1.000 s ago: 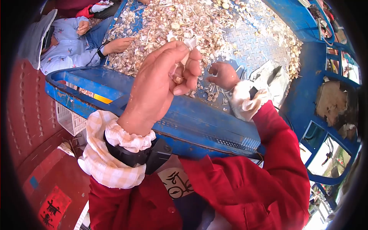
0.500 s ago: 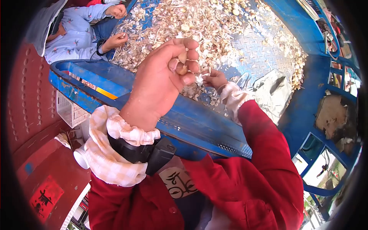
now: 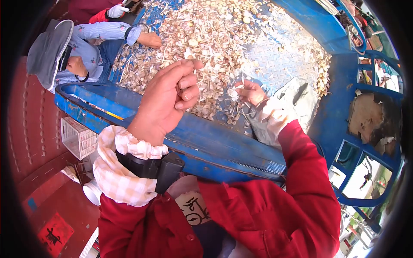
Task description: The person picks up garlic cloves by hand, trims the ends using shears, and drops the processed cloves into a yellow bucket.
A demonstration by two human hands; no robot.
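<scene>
My left hand (image 3: 167,94) is above the blue metal edge and the heap of garlic (image 3: 215,47), its fingers curled in toward the palm. No clove shows between those fingers, and the inside of the palm is hidden. Farther right, my right hand (image 3: 254,92) pinches a piece of white papery garlic skin (image 3: 233,92) low over the bed. Loose cloves, skins and dry stems lie around it. A grey-white plastic sack (image 3: 297,101) lies crumpled beside my right wrist.
A blue metal rim (image 3: 215,144) runs between my body and the garlic. At upper left a person in a patterned sleeve (image 3: 103,32) reaches into the heap; beyond is a white-gloved hand (image 3: 117,11). A white plastic crate (image 3: 77,137) stands below left.
My left hand has curled its fingers, and the cloves that lay in it no longer show. My right hand has shifted right, still with white skin. The other person's hand now reaches into the heap.
</scene>
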